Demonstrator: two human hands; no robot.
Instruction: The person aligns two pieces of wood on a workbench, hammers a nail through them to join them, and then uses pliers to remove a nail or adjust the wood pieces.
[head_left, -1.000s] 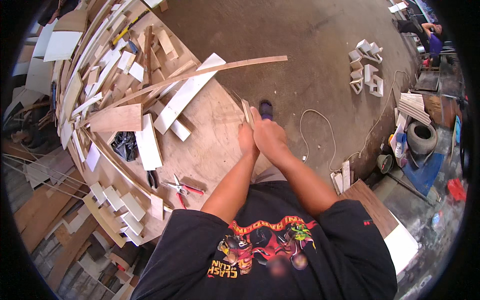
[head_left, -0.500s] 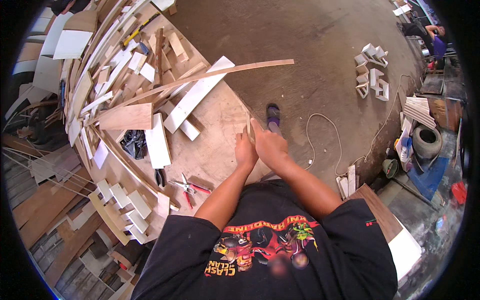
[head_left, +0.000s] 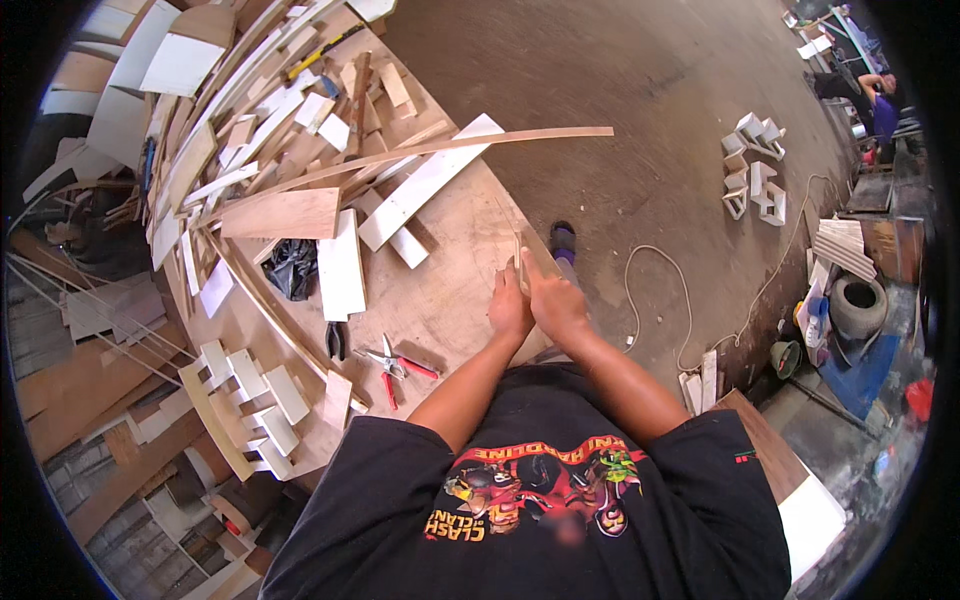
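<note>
My left hand and my right hand are pressed together around a thin light wooden strip that stands on edge at the right side of a plywood workbench. Both hands grip the strip's near end, and its far end points away from me. Red-handled pliers and dark-handled pliers lie on the bench to my left.
Offcuts, white boards and a long curved strip cover the bench's far and left parts. Small white blocks sit at the near left. A white cable, white frames and a tyre are on the concrete floor.
The view has shifted slightly. My hands stay together on the strip and have turned a little, with the strip held more upright on its edge.
</note>
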